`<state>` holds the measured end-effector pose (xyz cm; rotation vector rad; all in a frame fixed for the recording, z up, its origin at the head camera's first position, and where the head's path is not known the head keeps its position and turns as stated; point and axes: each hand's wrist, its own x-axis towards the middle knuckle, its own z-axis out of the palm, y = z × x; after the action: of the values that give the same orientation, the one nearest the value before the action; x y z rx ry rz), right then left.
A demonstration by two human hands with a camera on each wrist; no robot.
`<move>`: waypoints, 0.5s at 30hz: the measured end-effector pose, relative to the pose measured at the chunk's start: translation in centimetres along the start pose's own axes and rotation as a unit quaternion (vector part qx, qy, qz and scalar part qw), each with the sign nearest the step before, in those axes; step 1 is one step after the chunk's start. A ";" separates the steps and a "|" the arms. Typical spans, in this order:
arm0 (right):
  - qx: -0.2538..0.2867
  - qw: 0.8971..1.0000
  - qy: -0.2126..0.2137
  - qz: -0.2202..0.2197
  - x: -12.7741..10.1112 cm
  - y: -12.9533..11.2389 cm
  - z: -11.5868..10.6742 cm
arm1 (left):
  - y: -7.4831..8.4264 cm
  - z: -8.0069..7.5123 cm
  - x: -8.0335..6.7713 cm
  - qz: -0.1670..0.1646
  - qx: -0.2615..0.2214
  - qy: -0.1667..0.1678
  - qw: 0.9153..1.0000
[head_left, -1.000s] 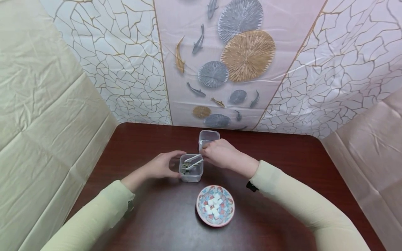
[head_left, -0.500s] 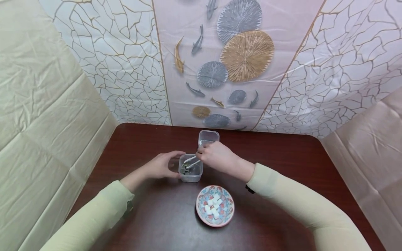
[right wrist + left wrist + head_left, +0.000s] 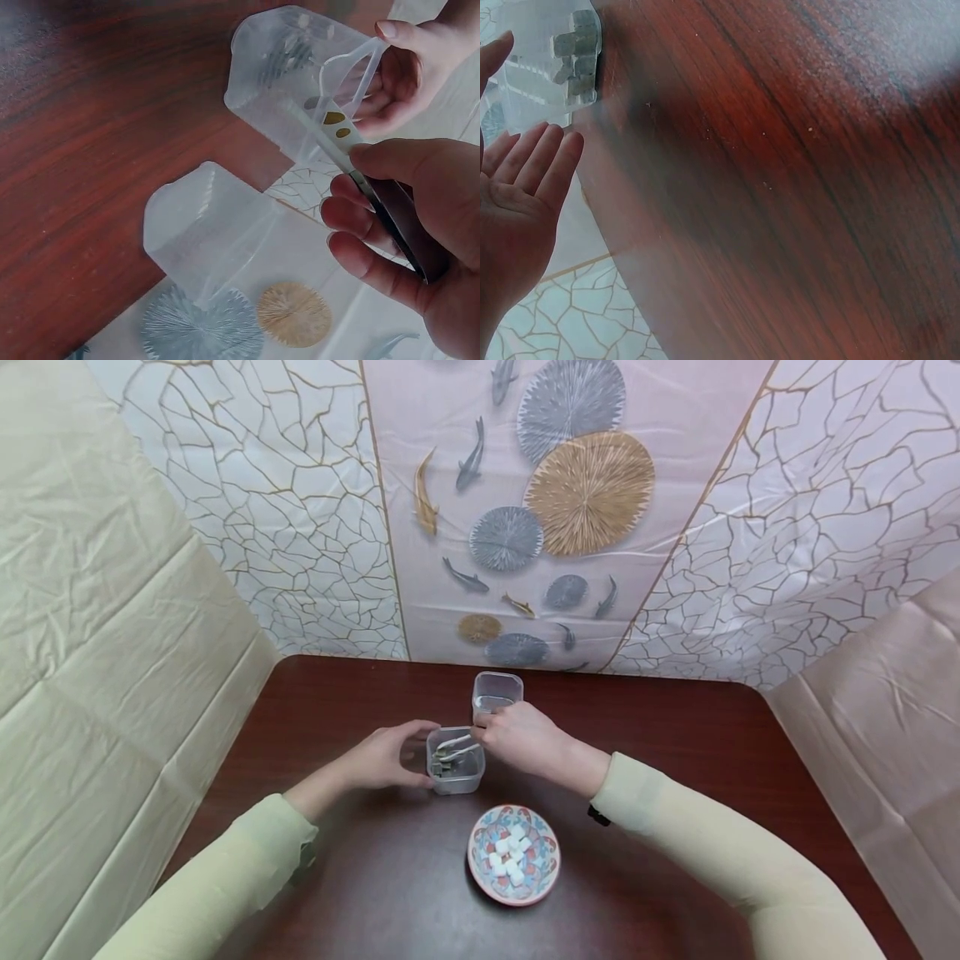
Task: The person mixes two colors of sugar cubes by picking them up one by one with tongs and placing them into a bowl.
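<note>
Tongs [image 3: 456,747] reach into a clear plastic container [image 3: 455,771] in the middle of the dark wooden counter [image 3: 675,735].
Right hand [image 3: 519,741] has its grip curled round the tongs' handle, their tips down among small grey cubes [image 3: 576,54] in the container. Left hand [image 3: 384,756] lies against the container's left side, fingers [image 3: 536,159] straight, its grip holding nothing. A second, empty clear container [image 3: 497,692] stands just behind, and a patterned dish [image 3: 480,858] of white cubes [image 3: 510,852] sits nearer the person.
</note>
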<state>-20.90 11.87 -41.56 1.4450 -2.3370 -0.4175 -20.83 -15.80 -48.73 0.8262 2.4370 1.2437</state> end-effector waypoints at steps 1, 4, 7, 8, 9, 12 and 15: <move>0.003 1.000 0.002 0.000 -0.1 0.0 0.1 | 0.0 0.0 0.0 0.002 0.001 0.001 1.000; 0.015 1.000 0.010 0.002 -0.2 0.2 0.3 | 0.0 0.0 0.0 0.002 0.005 0.004 1.000; 0.024 1.000 0.013 0.004 -0.3 0.4 0.4 | 0.1 0.2 0.0 0.004 0.010 0.006 1.000; 0.026 1.000 0.014 0.004 -0.3 0.4 0.4 | 0.1 0.2 0.1 0.004 0.010 0.007 1.000; 0.029 0.999 0.014 0.004 -0.4 0.4 0.4 | 0.1 0.3 0.1 0.007 0.014 0.009 1.000; 0.033 0.999 0.016 0.004 -0.5 0.5 0.4 | 0.2 0.4 0.2 0.011 0.030 0.015 0.999; 0.036 0.999 0.019 0.005 -0.7 0.4 0.4 | 0.1 0.5 0.3 0.015 0.043 0.020 0.999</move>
<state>-21.17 12.68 -41.84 1.4594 -2.3507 -0.3026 -20.79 -15.21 -48.97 0.8720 2.5343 1.1833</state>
